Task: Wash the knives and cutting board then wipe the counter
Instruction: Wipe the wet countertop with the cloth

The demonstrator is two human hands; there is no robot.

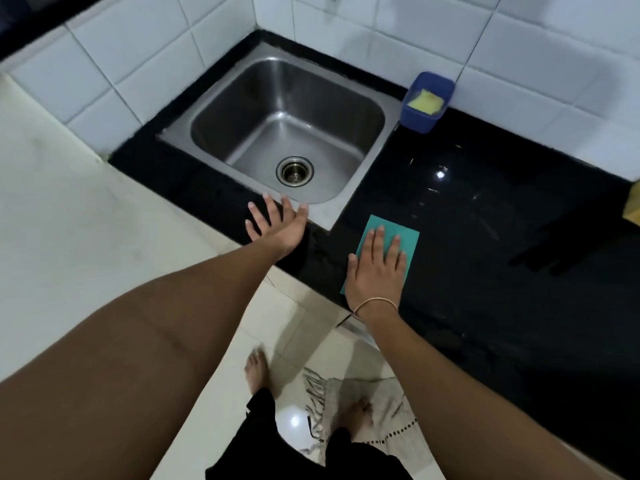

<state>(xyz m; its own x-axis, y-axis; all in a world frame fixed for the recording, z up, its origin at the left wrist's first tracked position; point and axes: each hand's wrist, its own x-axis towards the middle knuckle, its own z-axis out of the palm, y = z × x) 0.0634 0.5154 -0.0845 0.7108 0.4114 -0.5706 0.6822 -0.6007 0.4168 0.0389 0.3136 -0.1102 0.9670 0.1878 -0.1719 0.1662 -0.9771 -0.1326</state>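
Counter, black and glossy, runs from the left corner to the right edge, with a steel sink set into its left part. Left hand, fingers spread and straight, rests flat on the counter's front edge just before the sink; right hand, fingers straight and slightly apart, presses flat on a green cloth lying on the counter just right of the sink's near corner. Blue tub holding a yellow sponge stands against the tiled wall, right of the sink.

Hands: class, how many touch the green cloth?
1. The right hand presses flat on the green cloth on the counter; the left hand rests by the sink rim.
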